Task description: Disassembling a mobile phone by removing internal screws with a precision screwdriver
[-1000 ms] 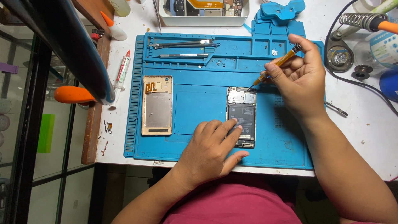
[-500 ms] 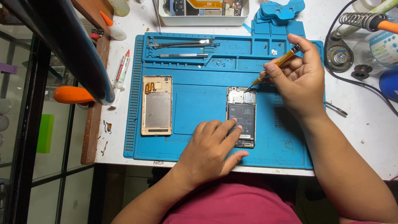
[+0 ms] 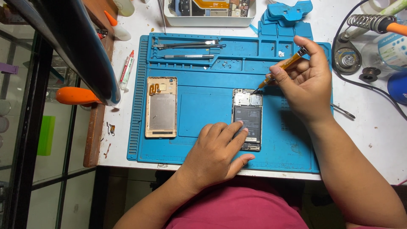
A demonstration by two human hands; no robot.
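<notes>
Right hand [image 3: 306, 80] pinches a yellow-handled precision screwdriver [image 3: 282, 70] between thumb and fingers, closed round the shaft, tip down at the top right corner of the opened phone [image 3: 248, 118]. Left hand [image 3: 216, 150] lies flat and spread, holding nothing, fingertips pressing the phone's lower half, palm over the near edge of the blue repair mat [image 3: 199, 110].

Phone lies upright near the mat's middle, closer to the near edge, battery showing. Phone back cover [image 3: 161, 107] lies parallel at the mat's left side, well apart from the phone; a bare strip of mat runs between them. Bare mat also right of the phone, under the right wrist.

Tweezers [image 3: 186, 44] and a thin tool [image 3: 188, 56] sit in the trays along the mat's far edge, clear of both hands.

Off the mat: glue tube [image 3: 126, 69] just beside its left edge, white parts tray [image 3: 210, 19] at the table's far edge, soldering iron stand [image 3: 366, 21] and black cable [image 3: 369, 87] at the far right corner. Right side of the table [image 3: 373, 127] is mostly open. Table's left edge is crowded by a wooden strip [image 3: 94, 135] and an orange handle [image 3: 76, 95].
</notes>
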